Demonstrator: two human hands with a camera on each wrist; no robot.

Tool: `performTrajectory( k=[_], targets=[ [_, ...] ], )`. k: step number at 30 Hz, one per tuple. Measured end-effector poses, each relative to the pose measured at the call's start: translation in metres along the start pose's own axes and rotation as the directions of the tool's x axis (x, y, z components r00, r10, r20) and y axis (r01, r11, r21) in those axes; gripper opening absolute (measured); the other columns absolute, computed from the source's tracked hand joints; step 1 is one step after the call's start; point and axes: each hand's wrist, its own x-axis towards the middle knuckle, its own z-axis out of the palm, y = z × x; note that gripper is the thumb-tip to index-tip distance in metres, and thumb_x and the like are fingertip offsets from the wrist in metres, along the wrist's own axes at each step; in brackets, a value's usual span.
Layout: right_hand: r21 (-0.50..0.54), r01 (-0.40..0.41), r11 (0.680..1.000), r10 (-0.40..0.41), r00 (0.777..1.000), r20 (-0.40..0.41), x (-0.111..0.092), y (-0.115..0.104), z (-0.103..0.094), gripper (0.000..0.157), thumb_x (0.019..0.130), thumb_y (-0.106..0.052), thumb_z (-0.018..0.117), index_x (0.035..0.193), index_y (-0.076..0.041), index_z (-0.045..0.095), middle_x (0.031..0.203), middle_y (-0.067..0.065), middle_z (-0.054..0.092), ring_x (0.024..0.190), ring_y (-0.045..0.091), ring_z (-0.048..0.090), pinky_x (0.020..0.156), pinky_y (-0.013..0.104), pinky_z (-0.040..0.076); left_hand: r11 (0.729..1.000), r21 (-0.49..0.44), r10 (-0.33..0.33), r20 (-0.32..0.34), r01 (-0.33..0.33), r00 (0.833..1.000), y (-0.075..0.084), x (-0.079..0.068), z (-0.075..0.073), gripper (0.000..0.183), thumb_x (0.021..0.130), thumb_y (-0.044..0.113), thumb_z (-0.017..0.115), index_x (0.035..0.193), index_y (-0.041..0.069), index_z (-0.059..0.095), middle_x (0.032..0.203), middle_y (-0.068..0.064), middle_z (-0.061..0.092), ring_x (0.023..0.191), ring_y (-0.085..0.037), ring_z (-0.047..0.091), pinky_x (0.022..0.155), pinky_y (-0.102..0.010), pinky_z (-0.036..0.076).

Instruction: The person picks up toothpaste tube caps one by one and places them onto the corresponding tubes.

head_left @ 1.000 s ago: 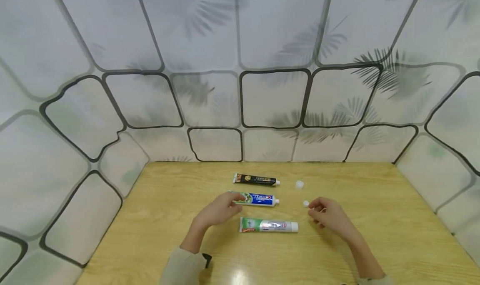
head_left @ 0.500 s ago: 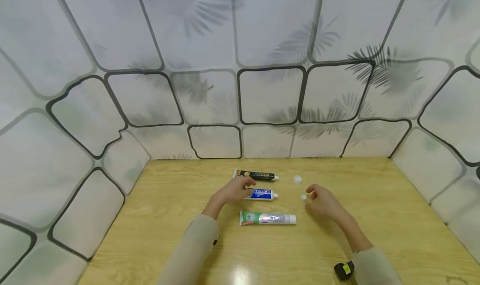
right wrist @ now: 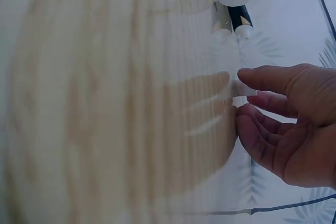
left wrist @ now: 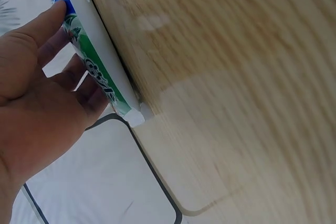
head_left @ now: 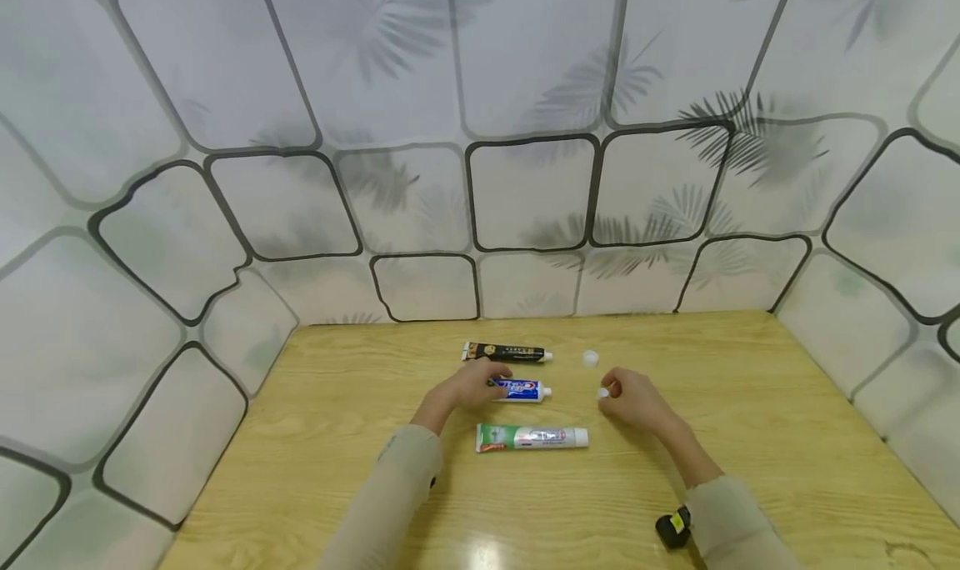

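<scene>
A blue, white and green toothpaste tube [head_left: 522,390] lies on the table, its bare nozzle facing right. My left hand [head_left: 472,384] holds it near its left half; in the left wrist view the thumb lies on one face of the tube [left wrist: 96,56] and fingers are at its other side. To the right, my right hand [head_left: 636,399] pinches a small white cap [head_left: 603,393] between thumb and forefinger. The right wrist view shows this cap [right wrist: 242,88] low at the tabletop, partly hidden by the fingertips.
A black toothpaste tube [head_left: 510,352], uncapped, lies behind the blue one. In front is a green and silver tube [head_left: 532,438] with its white cap on. A larger whitish cap [head_left: 590,358] sits beyond my right hand. Patterned walls [head_left: 420,291] border the wooden table [head_left: 315,470].
My left hand has shifted right along the blue tube. My right thumb and forefinger, apart beside the small cap half a second ago, have come together on it. The head view has shifted slightly.
</scene>
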Motion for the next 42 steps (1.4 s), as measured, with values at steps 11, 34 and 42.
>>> performTrajectory(
  k=[11,34,42],
  targets=[
    [-0.003,-0.011,1.0,0.011,0.999,-0.032,0.002,-0.003,0.0,0.02,0.083,-0.008,0.068,0.101,0.002,0.067,0.088,0.007,0.062,0.079,0.019,0.055,0.069,0.034,0.046,1.0,0.021,-0.006,0.008,0.006,1.0,0.002,0.001,-0.001,0.028,0.098,0.015,0.065,0.125,0.007,0.065,0.12,-0.008,0.066,0.115,-0.024,0.06,0.099,-0.041,0.047],
    [0.168,0.07,0.983,-0.047,0.989,-0.142,-0.015,-0.034,-0.003,0.025,0.092,-0.014,0.071,0.112,0.001,0.064,0.108,0.015,0.065,0.08,0.017,0.061,0.06,0.028,0.05,0.997,0.081,0.006,0.064,-0.012,0.998,0.009,-0.004,-0.002,0.037,0.094,0.017,0.071,0.128,0.018,0.059,0.123,-0.008,0.063,0.116,-0.024,0.059,0.1,-0.042,0.046],
    [0.159,0.11,0.981,-0.082,0.982,-0.172,-0.024,-0.044,-0.006,0.024,0.091,-0.013,0.072,0.11,-0.001,0.066,0.107,0.014,0.064,0.08,0.017,0.061,0.061,0.028,0.05,0.998,0.039,0.045,0.071,-0.048,0.996,0.004,-0.005,0.0,0.048,0.099,0.018,0.063,0.144,0.026,0.047,0.142,-0.006,0.054,0.124,-0.021,0.055,0.104,-0.042,0.043]
  ],
)
